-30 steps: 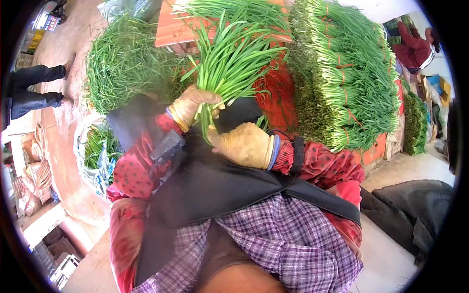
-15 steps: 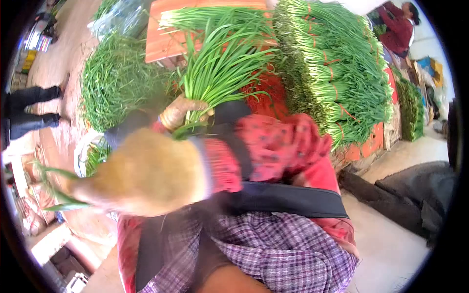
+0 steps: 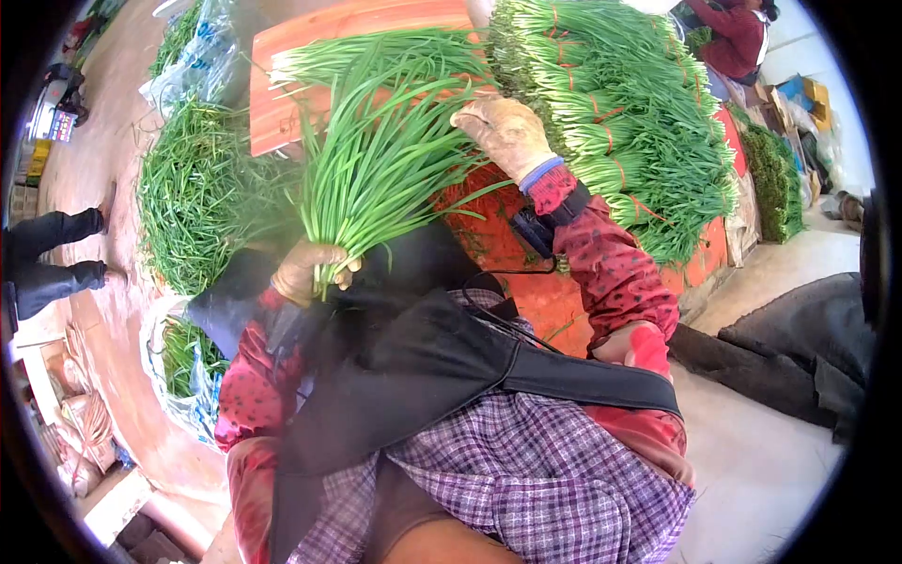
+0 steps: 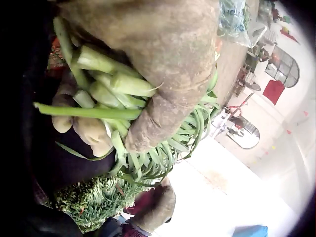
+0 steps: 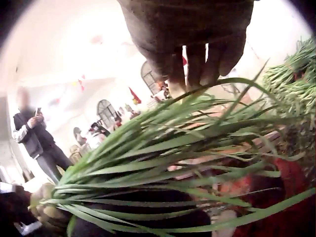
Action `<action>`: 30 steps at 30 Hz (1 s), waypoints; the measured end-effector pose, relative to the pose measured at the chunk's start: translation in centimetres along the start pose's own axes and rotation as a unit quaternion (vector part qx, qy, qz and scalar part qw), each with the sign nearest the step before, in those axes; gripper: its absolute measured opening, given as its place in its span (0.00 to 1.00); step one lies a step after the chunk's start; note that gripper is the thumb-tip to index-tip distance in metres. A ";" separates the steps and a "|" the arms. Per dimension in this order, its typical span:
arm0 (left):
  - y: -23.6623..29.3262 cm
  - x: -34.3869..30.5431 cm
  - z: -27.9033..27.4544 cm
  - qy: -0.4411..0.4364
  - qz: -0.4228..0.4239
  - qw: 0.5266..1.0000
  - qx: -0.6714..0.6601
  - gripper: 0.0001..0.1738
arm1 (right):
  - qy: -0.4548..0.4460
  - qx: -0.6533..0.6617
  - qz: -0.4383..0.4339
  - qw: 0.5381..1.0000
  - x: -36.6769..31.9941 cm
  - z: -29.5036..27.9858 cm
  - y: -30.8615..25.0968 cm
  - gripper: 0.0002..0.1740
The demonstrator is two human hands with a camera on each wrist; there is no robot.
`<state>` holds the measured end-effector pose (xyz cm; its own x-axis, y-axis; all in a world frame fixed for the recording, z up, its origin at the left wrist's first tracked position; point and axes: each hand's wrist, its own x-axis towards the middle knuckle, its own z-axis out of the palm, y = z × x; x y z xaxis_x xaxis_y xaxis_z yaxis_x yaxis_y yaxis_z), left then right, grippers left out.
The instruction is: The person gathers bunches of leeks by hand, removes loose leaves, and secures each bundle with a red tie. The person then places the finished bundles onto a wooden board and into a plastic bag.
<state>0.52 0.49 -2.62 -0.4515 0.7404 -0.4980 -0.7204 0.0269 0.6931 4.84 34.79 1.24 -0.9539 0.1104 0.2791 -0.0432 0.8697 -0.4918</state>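
My gloved left hand (image 3: 308,271) grips a bunch of garlic chives (image 3: 371,174) near its cut stem ends. The long flat leaves fan up and to the right. In the left wrist view the thumb and fingers wrap round the thick pale stems (image 4: 116,89), and one stem sticks out sideways. My gloved right hand (image 3: 507,136) is raised at the leaf tips, away from the stems. In the right wrist view its fingers (image 5: 195,66) extend down to the top leaves. Behind the bunch, more loose chives (image 3: 376,52) lie on an orange board (image 3: 277,117).
A tall stack of chives (image 3: 620,132) tied with red bands stands at the right. Loose greens (image 3: 193,188) are heaped at the left, above a plastic-lined basket (image 3: 155,352). A person's legs (image 3: 56,249) show at far left; another person (image 3: 728,38) sits at upper right.
My right hand went from the stems down to the left with a few leaves, then swung up and right to the leaf tips without them. The left hand keeps its grip.
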 end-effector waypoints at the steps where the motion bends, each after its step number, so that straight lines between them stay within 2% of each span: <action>1: 0.0 0.1 0.0 -0.001 -0.001 1.000 0.002 0.25 | -0.019 -0.035 -0.010 0.999 0.0 -0.1 0.5 0.14; 5: 0.4 0.4 0.2 0.013 -0.014 1.000 0.014 0.24 | -0.154 -0.047 -0.071 0.984 1.5 2.5 0.0 0.19; 6: 0.5 0.4 0.2 0.017 -0.019 1.000 0.018 0.24 | -0.124 -0.032 -0.123 0.984 1.4 3.7 -0.1 0.18; 8: 0.7 0.2 0.3 0.030 -0.011 0.999 0.027 0.24 | -0.117 -0.027 -0.150 0.981 1.4 5.6 -0.9 0.17; 9: 1.0 0.0 0.4 0.033 -0.011 0.999 0.032 0.24 | -0.094 -0.052 -0.143 0.984 1.2 5.5 -1.5 0.18; 12: 1.2 -0.5 0.5 0.041 -0.014 0.999 0.029 0.24 | -0.143 -0.103 -0.072 0.982 0.4 4.7 -2.1 0.17; 13: 1.3 -0.9 0.1 0.049 -0.021 0.998 0.028 0.23 | -0.112 -0.111 -0.075 0.985 0.0 5.2 -0.7 0.17; 14: 1.4 -1.4 -0.3 0.059 -0.027 0.998 0.025 0.23 | -0.070 -0.137 -0.020 0.988 -0.4 5.2 1.3 0.16; 15: 2.1 -2.0 -1.0 0.041 -0.041 0.997 0.047 0.23 | -0.094 -0.152 0.039 0.983 -0.8 3.2 2.3 0.13; 16: 3.7 -3.1 -0.2 0.091 -0.037 0.991 0.093 0.22 | -0.082 -0.155 -0.023 0.984 -2.8 3.0 5.0 0.13; 17: 5.4 -3.9 -0.1 0.103 -0.029 0.981 0.162 0.22 | -0.296 -0.233 0.045 0.925 -3.2 2.1 5.0 0.11; 18: 7.5 -4.1 0.0 0.111 -0.024 0.966 0.233 0.22 | -0.404 -0.232 -0.024 0.884 -3.7 0.0 3.1 0.12; 20: 12.6 -3.6 2.2 0.091 0.012 0.913 0.398 0.20 | -0.331 -0.196 -0.034 0.922 -3.6 -3.1 0.0 0.16; 21: 14.7 -3.3 4.4 0.072 0.084 0.865 0.490 0.20 | -0.185 -0.152 -0.078 0.968 -2.7 -5.1 -3.0 0.19; 22: 15.6 -1.8 5.8 0.055 0.123 0.782 0.608 0.21 | -0.036 -0.101 -0.118 0.987 -1.7 -7.0 -6.5 0.23; 23: 16.4 -0.3 7.2 0.051 0.166 0.681 0.712 0.22 | 0.027 -0.071 -0.155 0.985 -1.0 -8.9 -9.9 0.28; 24: 16.8 1.4 7.7 0.051 0.174 0.533 0.827 0.24 | 0.094 -0.039 -0.192 0.976 -0.2 -10.0 -12.6 0.32; 25: 15.0 3.7 8.3 0.017 0.284 0.507 0.814 0.24 | 0.066 -0.013 -0.253 0.965 1.0 -9.7 -14.6 0.37; 26: 14.2 4.4 9.2 0.000 0.339 0.456 0.823 0.24 | 0.040 0.010 -0.311 0.949 2.0 -9.3 -16.3 0.42; 27: 13.3 5.1 10.1 -0.012 0.394 0.399 0.828 0.24 | 0.045 -0.025 -0.303 0.952 1.7 -7.9 -16.6 0.51; 28: 12.5 3.9 11.4 -0.004 0.394 0.328 0.859 0.23 | 0.035 -0.009 -0.297 0.954 1.8 -5.8 -14.8 0.55; 29: 12.0 2.9 12.1 0.007 0.388 0.257 0.885 0.22 | -0.005 0.016 -0.239 0.971 1.1 -4.3 -13.3 0.57; 30: 12.4 2.2 12.1 -0.041 0.233 0.339 0.911 0.19 | -0.147 0.010 -0.121 0.982 -0.1 -2.8 -10.4 0.57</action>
<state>-3.02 10.56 11.21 -0.2223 0.9636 -0.1482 0.9725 0.2084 -0.1040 6.22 27.04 8.65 -0.9595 -0.2441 0.1405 -0.2816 0.8433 -0.4577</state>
